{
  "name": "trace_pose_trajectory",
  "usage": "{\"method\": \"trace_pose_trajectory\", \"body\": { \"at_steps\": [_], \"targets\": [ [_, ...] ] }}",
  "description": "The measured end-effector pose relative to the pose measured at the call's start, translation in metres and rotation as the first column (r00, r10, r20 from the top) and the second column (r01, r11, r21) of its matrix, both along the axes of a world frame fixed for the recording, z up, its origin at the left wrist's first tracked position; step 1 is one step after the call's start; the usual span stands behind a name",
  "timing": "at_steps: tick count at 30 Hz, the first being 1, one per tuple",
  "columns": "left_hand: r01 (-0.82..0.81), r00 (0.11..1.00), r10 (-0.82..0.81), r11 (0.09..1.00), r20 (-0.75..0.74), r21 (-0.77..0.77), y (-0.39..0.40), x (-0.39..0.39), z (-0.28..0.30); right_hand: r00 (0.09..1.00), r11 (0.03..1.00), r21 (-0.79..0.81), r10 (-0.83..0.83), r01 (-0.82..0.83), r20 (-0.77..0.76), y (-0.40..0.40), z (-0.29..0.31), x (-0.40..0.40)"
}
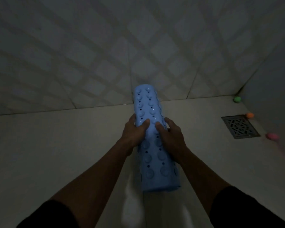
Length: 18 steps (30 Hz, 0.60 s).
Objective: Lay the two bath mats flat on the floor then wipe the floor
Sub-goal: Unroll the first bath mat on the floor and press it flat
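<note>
Hands, left hand (135, 129) and right hand (169, 134), both grasp the rolled pale-blue rubber bath mat (153, 139) (suction cups outward) above the grey tiled floor (56, 145); unrolling it flat likely comes next.

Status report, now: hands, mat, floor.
Left hand and right hand both gripping the blue mat, rolled, off the floor. Drain and three small balls on floor at right.
</note>
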<state>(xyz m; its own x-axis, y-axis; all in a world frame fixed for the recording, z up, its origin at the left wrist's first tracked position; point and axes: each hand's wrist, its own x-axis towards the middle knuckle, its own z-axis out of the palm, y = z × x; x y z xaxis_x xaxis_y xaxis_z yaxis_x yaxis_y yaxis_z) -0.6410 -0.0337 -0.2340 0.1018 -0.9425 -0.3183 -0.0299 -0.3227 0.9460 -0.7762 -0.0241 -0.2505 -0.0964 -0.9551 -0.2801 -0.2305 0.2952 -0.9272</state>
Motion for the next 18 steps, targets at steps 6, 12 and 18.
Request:
{"method": "trace_pose_trajectory", "body": {
  "at_steps": [6,12,18],
  "targets": [
    [0.083,0.994,-0.087,0.995,0.073,0.049,0.002,-0.02,-0.003,0.999,1.0,0.014,-0.015,0.016,-0.05,0.0,-0.002,-0.01],
    [0.083,0.993,-0.087,0.995,0.085,0.048,0.009,-0.021,-0.031,0.994,0.999,0.037,-0.004,0.008,-0.112,0.009,-0.02,-0.011],
    [0.071,0.983,-0.074,0.997,0.166,0.023,0.021,-0.016,-0.058,0.985,0.999,0.019,-0.028,0.031,-0.172,0.018,-0.039,-0.002]
  ]
}}
